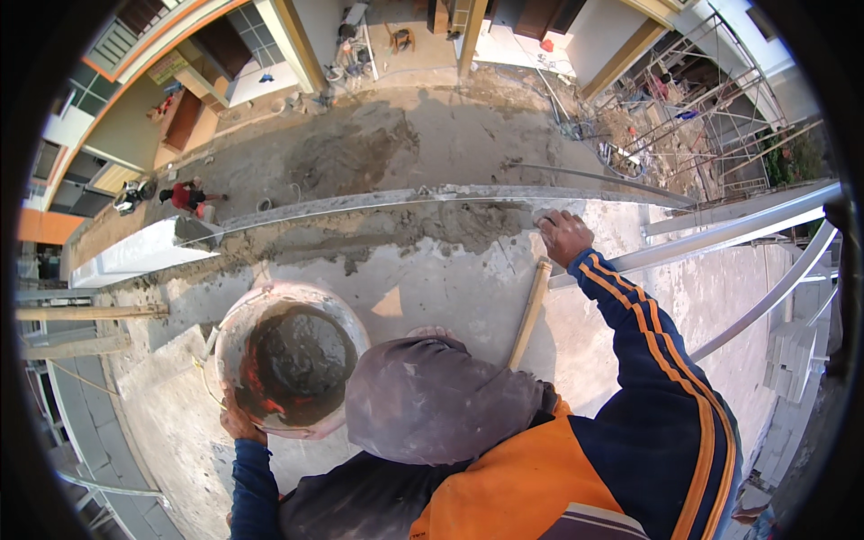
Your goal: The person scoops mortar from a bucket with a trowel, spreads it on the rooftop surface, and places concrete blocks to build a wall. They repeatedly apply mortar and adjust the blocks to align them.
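A round bucket [292,290] of wet grey mortar [310,364] stands at my left, its rim smeared pale. Against its lower left side is my left hand [241,421], closed on the bucket's edge. My right arm reaches forward to the ledge, where my right hand [565,238] is closed beside the right end of a strip of fresh mortar [450,225]. Something small and grey shows at its fingertips, too hidden to name. A wooden stick [529,315] lies just below that hand. My bent knee [432,400] comes between the bucket and the stick.
Beyond the ledge's edge [432,193] is a drop to a lower yard. A white block [148,252] sits at the left. Metal bars [738,236] cross on the right, with scaffolding [711,112] beyond. A person in red [187,196] is below at left.
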The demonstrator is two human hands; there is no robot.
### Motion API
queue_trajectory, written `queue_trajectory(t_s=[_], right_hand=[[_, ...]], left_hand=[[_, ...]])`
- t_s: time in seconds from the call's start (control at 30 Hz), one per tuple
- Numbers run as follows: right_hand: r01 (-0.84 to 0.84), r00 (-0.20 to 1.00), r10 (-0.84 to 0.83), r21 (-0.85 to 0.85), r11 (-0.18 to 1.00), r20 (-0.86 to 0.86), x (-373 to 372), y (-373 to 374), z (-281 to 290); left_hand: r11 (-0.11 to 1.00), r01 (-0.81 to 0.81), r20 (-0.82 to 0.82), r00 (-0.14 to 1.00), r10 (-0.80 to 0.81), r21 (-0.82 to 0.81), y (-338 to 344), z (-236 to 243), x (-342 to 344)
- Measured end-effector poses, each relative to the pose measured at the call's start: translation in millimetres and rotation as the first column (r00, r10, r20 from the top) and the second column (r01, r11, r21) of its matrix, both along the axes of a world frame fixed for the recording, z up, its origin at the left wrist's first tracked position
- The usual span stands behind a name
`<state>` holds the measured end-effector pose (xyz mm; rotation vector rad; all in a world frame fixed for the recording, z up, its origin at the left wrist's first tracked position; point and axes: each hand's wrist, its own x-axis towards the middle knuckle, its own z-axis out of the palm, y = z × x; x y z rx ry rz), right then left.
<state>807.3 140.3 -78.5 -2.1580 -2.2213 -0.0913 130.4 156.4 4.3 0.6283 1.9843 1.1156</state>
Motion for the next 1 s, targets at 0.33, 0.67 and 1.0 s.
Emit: queue_trajectory(t_s=[0.33, 0.67, 1.0], right_hand=[[0.280, 0.465, -0.555, -0.480, 0.831, -0.690, -29, -22, 13], [0.330, 0.759, -0.457, -0.332, 0.884, -0.463, -70, -46, 2], [0.459, 0.791, -0.556, -0.354, 0.815, -0.255, -64, -34, 42]], left_hand=[[0.999, 0.009, -0.046, 0.999, -0.010, -0.033, -3, -1, -3], [0.999, 0.002, -0.022, 1.000, -0.003, -0.054, -4, -8, -15], [0.999, 0.037, 0.000, 0.999, -0.037, 0.000, -4, -8, -12]])
